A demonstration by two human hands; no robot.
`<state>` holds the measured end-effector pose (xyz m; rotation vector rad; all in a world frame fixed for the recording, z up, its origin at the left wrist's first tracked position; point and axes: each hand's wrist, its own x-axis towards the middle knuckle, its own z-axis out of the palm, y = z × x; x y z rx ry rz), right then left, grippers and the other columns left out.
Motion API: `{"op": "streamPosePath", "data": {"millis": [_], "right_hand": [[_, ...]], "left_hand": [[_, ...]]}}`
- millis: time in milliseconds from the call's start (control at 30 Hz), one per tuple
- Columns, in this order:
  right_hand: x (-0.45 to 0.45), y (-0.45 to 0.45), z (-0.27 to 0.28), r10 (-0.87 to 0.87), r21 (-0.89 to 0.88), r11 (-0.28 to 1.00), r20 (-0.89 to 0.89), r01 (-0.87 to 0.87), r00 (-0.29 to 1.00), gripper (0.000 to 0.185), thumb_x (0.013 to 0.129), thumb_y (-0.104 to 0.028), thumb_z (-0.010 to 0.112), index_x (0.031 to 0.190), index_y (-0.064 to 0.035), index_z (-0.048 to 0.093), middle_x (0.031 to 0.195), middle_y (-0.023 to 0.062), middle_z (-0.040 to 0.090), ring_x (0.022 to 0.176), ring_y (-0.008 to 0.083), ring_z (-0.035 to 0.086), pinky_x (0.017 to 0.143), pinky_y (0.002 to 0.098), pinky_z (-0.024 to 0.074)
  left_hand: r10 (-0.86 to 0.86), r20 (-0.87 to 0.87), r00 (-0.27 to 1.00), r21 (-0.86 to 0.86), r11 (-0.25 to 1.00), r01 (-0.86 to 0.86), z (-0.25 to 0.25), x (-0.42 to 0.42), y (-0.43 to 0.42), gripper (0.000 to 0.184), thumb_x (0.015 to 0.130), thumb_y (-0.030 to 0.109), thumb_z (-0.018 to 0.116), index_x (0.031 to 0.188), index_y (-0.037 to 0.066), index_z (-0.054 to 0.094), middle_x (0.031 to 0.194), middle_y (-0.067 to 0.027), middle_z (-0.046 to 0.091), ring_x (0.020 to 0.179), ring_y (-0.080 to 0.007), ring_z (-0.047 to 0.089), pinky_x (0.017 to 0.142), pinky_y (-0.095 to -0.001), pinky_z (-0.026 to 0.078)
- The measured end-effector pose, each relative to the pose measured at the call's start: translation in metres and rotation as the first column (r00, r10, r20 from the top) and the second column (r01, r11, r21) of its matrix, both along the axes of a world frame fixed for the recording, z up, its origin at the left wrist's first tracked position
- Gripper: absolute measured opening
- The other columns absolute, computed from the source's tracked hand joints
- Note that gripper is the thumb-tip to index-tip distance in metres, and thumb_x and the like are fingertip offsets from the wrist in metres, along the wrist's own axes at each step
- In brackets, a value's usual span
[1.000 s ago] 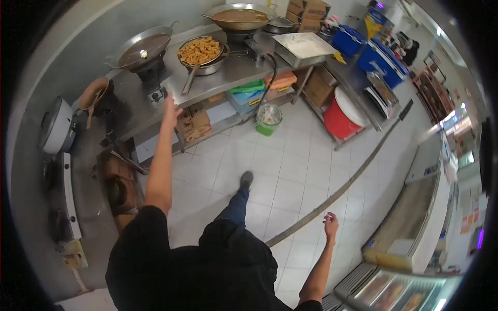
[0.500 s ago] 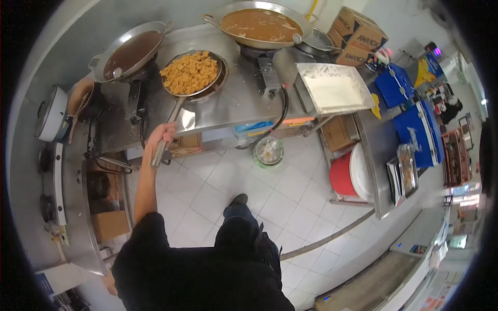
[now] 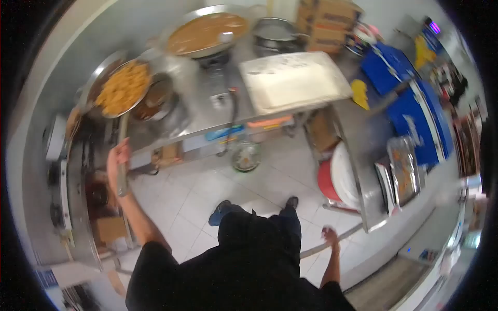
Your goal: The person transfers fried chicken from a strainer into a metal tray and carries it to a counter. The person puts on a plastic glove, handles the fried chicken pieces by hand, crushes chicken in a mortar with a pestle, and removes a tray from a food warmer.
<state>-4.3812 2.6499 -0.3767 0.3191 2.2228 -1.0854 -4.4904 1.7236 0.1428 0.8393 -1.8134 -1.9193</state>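
My left hand [image 3: 118,159] is wrapped round the long metal handle of a skimmer [image 3: 123,132]. The skimmer's round basket is heaped with golden fried pieces [image 3: 123,88] and hangs over the left wok [image 3: 106,67], hiding much of it. Just right of the basket, a round metal pot [image 3: 165,98] with dark contents sits on the steel counter [image 3: 194,111]. Low on the right, above the floor, my right hand [image 3: 329,236] hangs away from everything; its fingers are blurred.
A big wok of brown oil [image 3: 207,33] stands at the back. Right of it are a lidded pan [image 3: 275,33], cardboard boxes [image 3: 329,23] and a tray of white powder [image 3: 295,80]. A small bin [image 3: 246,156] is on the floor. Blue cooler boxes [image 3: 423,124] stand on the right counter.
My left hand has moved the loaded skimmer leftward, off the pot and over the left wok. My right hand has come into view. The camera view has shifted, and both feet now show.
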Motion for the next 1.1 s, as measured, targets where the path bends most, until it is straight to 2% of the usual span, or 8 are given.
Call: {"op": "streamPosePath", "data": {"millis": [67, 300, 367, 467, 700, 767, 967, 1100], "right_hand": [[-0.066, 0.033, 0.096, 0.354, 0.306, 0.927, -0.518, -0.217, 0.779, 0.018, 0.085, -0.012, 0.055, 0.099, -0.0066, 0.065, 0.086, 0.0122, 0.069, 0.079, 0.0267, 0.066, 0.074, 0.0340, 0.0522], [-0.187, 0.140, 0.416, -0.052, 0.185, 0.486, -0.970, 0.854, 0.239, 0.025, 0.094, -0.025, 0.055, 0.105, -0.0057, 0.067, 0.097, 0.0124, 0.069, 0.083, 0.0271, 0.066, 0.072, 0.0365, 0.0517], [-0.202, 0.204, 0.427, -0.073, 0.235, 0.214, -0.964, 0.948, 0.255, 0.039, 0.092, -0.038, 0.058, 0.115, -0.0074, 0.064, 0.106, 0.0164, 0.066, 0.094, 0.0308, 0.063, 0.076, 0.0406, 0.0507], [-0.200, 0.319, 0.369, -0.364, 0.640, -0.024, -0.721, 0.768, 0.590, 0.062, 0.088, -0.053, 0.056, 0.129, -0.0059, 0.053, 0.119, 0.0183, 0.060, 0.106, 0.0357, 0.057, 0.084, 0.0471, 0.0479], [-0.200, 0.359, 0.325, -0.919, -0.188, 0.370, 0.068, 0.910, 0.388, 0.065, 0.087, -0.058, 0.056, 0.129, -0.0087, 0.046, 0.122, 0.0138, 0.055, 0.101, 0.0288, 0.054, 0.081, 0.0449, 0.0462], [-0.208, 0.338, 0.333, -0.889, -0.076, 0.456, -0.068, 0.887, 0.452, 0.050, 0.089, -0.048, 0.058, 0.120, -0.0097, 0.050, 0.111, 0.0095, 0.057, 0.095, 0.0242, 0.056, 0.078, 0.0436, 0.0470], [-0.228, 0.300, 0.337, -0.938, -0.431, 0.346, -0.183, 0.833, 0.294, 0.015, 0.087, -0.013, 0.062, 0.093, -0.0056, 0.050, 0.070, 0.0020, 0.052, 0.053, 0.0074, 0.047, 0.039, 0.0178, 0.0323], [-0.288, 0.263, 0.359, -0.863, -0.373, 0.489, -0.339, 0.789, 0.375, 0.021, 0.086, -0.012, 0.065, 0.099, -0.0047, 0.049, 0.070, 0.0001, 0.052, 0.058, 0.0074, 0.049, 0.046, 0.0212, 0.0399]], "left_hand": [[0.127, -0.206, 0.970, 0.168, 0.981, -0.093, 0.021, -0.009, 0.030, 0.032, 0.096, 0.013, 0.048, 0.122, -0.004, 0.050, 0.072, 0.0024, 0.049, 0.050, -0.0019, 0.043, 0.042, -0.0185, 0.036], [-0.092, -0.157, 0.983, -0.194, 0.979, 0.061, 0.086, -0.055, 0.097, 0.027, 0.100, 0.011, 0.041, 0.110, -0.013, 0.049, 0.071, 0.0012, 0.045, 0.048, -0.0022, 0.037, 0.039, -0.0159, 0.031], [-0.141, -0.456, 0.879, 0.254, 0.926, 0.280, 0.091, -0.080, 0.110, 0.030, 0.100, 0.013, 0.043, 0.112, -0.014, 0.050, 0.075, -0.0011, 0.051, 0.050, -0.0012, 0.041, 0.040, -0.0161, 0.035], [-0.155, -0.372, 0.915, -0.044, 0.988, 0.149, 0.084, -0.123, 0.113, 0.031, 0.100, 0.011, 0.043, 0.114, -0.014, 0.054, 0.085, -0.0053, 0.059, 0.055, -0.0019, 0.047, 0.043, -0.0152, 0.038], [-0.075, -0.269, 0.960, -0.041, 0.997, 0.066, 0.077, -0.229, 0.158, 0.035, 0.099, 0.014, 0.047, 0.120, -0.014, 0.051, 0.077, -0.0094, 0.062, 0.046, -0.0068, 0.049, 0.041, -0.0186, 0.045], [0.023, -0.473, 0.881, 0.481, 0.844, 0.236, 0.070, -0.260, 0.166, 0.028, 0.098, 0.012, 0.048, 0.113, -0.012, 0.055, 0.066, -0.0025, 0.056, 0.044, -0.0058, 0.041, 0.037, -0.0191, 0.037], [0.093, -0.398, 0.912, 0.036, 0.996, -0.086, 0.074, -0.317, 0.234, 0.030, 0.098, 0.004, 0.038, 0.118, -0.016, 0.048, 0.083, -0.0061, 0.055, 0.059, -0.0049, 0.048, 0.044, -0.0155, 0.037], [-0.202, -0.570, 0.796, 0.313, 0.843, 0.438, 0.050, -0.345, 0.184, 0.030, 0.099, 0.003, 0.035, 0.119, -0.016, 0.047, 0.079, -0.0024, 0.048, 0.058, -0.0033, 0.041, 0.046, -0.0151, 0.033]]}}
